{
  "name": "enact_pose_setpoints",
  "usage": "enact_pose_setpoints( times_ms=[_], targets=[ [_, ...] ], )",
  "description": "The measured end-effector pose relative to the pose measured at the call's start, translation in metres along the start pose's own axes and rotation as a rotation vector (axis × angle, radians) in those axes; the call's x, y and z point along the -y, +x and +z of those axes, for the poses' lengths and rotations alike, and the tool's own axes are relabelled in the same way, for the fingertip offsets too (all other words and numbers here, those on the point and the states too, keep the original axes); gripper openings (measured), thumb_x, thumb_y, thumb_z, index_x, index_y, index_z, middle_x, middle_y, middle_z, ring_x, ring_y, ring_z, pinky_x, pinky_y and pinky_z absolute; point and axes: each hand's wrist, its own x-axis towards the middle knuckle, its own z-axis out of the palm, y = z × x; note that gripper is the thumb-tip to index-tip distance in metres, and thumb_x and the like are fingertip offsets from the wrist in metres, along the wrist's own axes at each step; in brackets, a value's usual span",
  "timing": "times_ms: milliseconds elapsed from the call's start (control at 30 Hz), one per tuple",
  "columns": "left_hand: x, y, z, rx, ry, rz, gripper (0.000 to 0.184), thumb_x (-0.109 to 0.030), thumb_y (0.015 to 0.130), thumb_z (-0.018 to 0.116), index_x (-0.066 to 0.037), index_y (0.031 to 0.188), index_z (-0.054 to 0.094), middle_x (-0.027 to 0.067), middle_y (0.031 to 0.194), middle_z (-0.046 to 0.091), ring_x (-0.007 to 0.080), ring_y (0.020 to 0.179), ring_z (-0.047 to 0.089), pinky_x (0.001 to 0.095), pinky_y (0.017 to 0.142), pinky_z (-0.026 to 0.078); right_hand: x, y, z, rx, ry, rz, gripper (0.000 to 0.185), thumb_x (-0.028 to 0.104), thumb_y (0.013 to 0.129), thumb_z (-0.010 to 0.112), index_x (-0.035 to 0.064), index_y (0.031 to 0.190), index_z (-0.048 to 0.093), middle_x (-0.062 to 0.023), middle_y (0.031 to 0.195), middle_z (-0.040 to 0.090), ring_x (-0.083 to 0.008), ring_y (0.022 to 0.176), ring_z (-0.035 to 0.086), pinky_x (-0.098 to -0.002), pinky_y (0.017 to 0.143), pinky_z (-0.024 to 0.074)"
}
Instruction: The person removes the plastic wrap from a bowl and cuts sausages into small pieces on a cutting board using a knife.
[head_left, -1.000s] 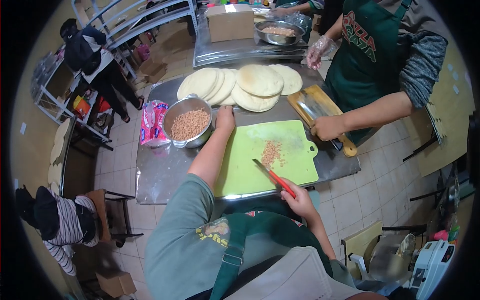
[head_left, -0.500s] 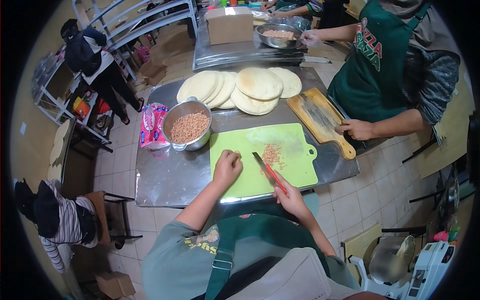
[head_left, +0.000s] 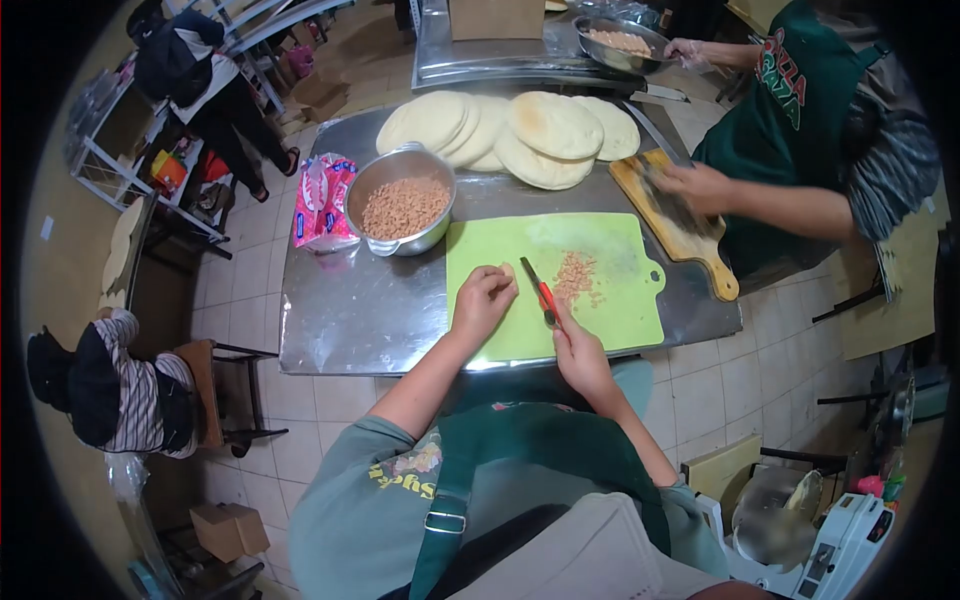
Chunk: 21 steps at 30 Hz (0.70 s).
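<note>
My right hand (head_left: 580, 350) is closed around the red handle of a knife (head_left: 545, 301), its dark, narrow blade pointing away from me over the green cutting board (head_left: 615, 325). To its left, my left hand (head_left: 485, 300) rests on the board, fingers pinched on a small pale pink piece of food (head_left: 508, 271). The knife tip is close to that piece, but apart from it. A scatter of chopped pink bits (head_left: 575, 277) lies right of the blade. Behind my left hand stands a metal pot (head_left: 447, 222) filled with similar pieces.
Round flatbreads (head_left: 555, 128) overlap at the table's back. A pink plastic packet (head_left: 325, 200) lies left of the pot. At right, a co-worker's hand (head_left: 695, 188) is over a wooden board (head_left: 665, 235). Another gloved hand (head_left: 690, 52) touches a bowl (head_left: 620, 45) behind.
The view has shifted, so the table sits higher and further right. My left hand and the knife are closer together. The co-worker's hand has moved from the wooden board's near edge to over its surface.
</note>
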Motion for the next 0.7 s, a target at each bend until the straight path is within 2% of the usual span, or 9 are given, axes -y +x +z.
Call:
enact_pose_setpoints(
  times_ms=[167, 233, 533, 700],
  targets=[
    [0.000, 0.000, 0.002, -0.009, -0.057, -0.069, 0.017, -0.009, 0.075, 0.070, 0.004, 0.086, 0.067, 0.0122, 0.094, 0.060, 0.0188, 0.076, 0.063, 0.0255, 0.067, 0.052, 0.003, 0.000, 0.002, -0.021, 0.001, -0.027, 0.048, 0.008, 0.089, 0.044, 0.0061, 0.136, 0.036, -0.0233, 0.084, 0.058, -0.0336, 0.075, 0.059, -0.0330, 0.071, 0.0451],
    [0.002, -0.002, 0.003, -0.044, -0.040, -0.012, 0.016, -0.011, 0.075, 0.070, 0.003, 0.083, 0.067, 0.0140, 0.090, 0.062, 0.0207, 0.070, 0.064, 0.0271, 0.064, 0.052, 0.007, -0.002, 0.003, -0.015, 0.007, -0.026, 0.047, 0.007, 0.089, 0.044, 0.0055, 0.135, 0.036, -0.0234, 0.084, 0.058, -0.0341, 0.075, 0.059, -0.0332, 0.071, 0.0450],
    [-0.001, -0.004, 0.004, -0.082, -0.111, 0.006, 0.014, -0.010, 0.078, 0.067, 0.003, 0.084, 0.067, 0.0155, 0.095, 0.061, 0.0212, 0.072, 0.065, 0.0267, 0.065, 0.054, 0.008, 0.001, 0.008, 0.039, 0.018, -0.007, 0.048, 0.006, 0.088, 0.043, 0.0050, 0.135, 0.037, -0.0233, 0.081, 0.057, -0.0352, 0.072, 0.057, -0.0348, 0.069, 0.0444],
    [0.000, -0.004, 0.005, -0.069, -0.087, -0.010, 0.014, -0.010, 0.077, 0.067, 0.003, 0.084, 0.067, 0.0153, 0.092, 0.062, 0.0218, 0.071, 0.065, 0.0270, 0.064, 0.054, 0.015, 0.003, 0.006, 0.082, -0.065, 0.010, 0.048, 0.005, 0.087, 0.043, 0.0053, 0.135, 0.037, -0.0239, 0.074, 0.055, -0.0361, 0.068, 0.056, -0.0385, 0.064, 0.0429]
  ],
)
